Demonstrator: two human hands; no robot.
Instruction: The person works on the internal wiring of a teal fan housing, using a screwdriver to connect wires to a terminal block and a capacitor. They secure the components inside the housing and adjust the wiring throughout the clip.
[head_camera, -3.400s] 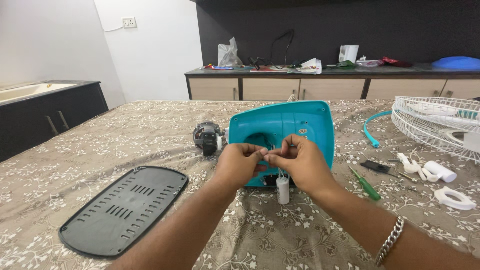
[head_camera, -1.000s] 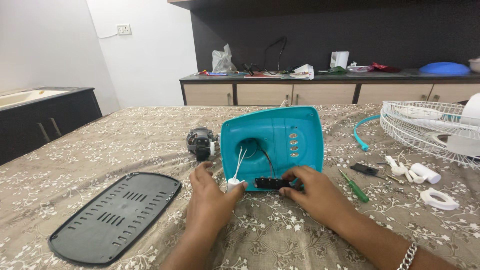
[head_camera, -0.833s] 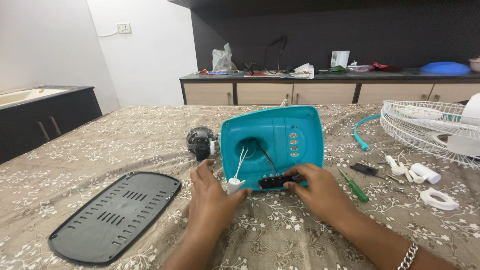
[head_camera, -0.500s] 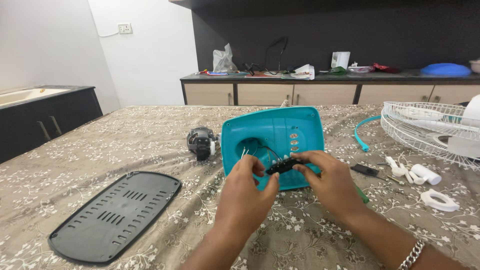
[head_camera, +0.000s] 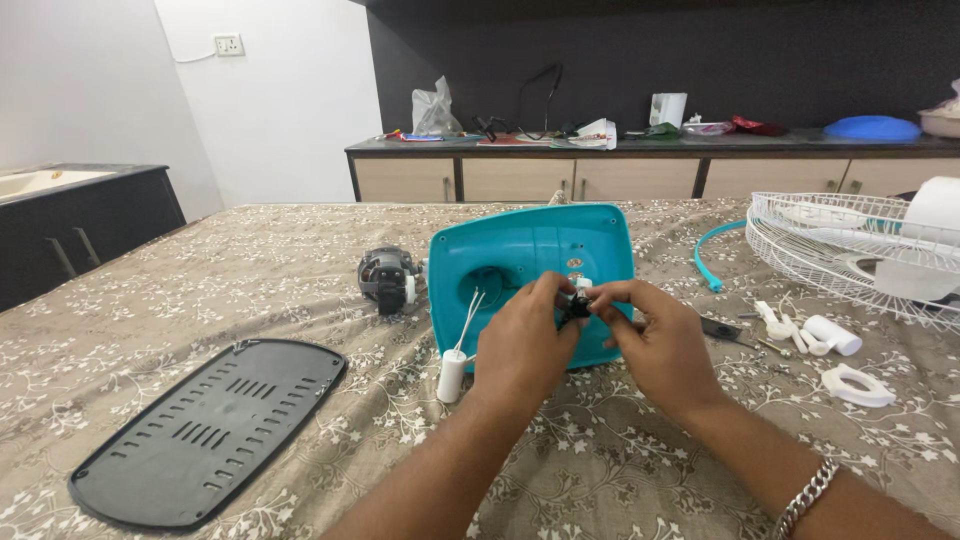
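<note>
My left hand (head_camera: 522, 345) and right hand (head_camera: 655, 340) meet fingertip to fingertip, both pinching a small black plastic switch block (head_camera: 575, 308) held just in front of the teal plastic fan base shell (head_camera: 520, 265) lying on the floral tablecloth (head_camera: 250, 280). I judge the step as handling this wired part; next calls for steady alignment. A white cylindrical capacitor (head_camera: 452, 375) dangles beside; a black vented base plate (head_camera: 205, 430) lies left.

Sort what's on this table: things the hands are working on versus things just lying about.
In hand: small black part, pinched by left hand and right hand; teal fan base; white capacitor on its wires.

Lying about: black vented plate, motor, wire fan guard, white ring.
</note>
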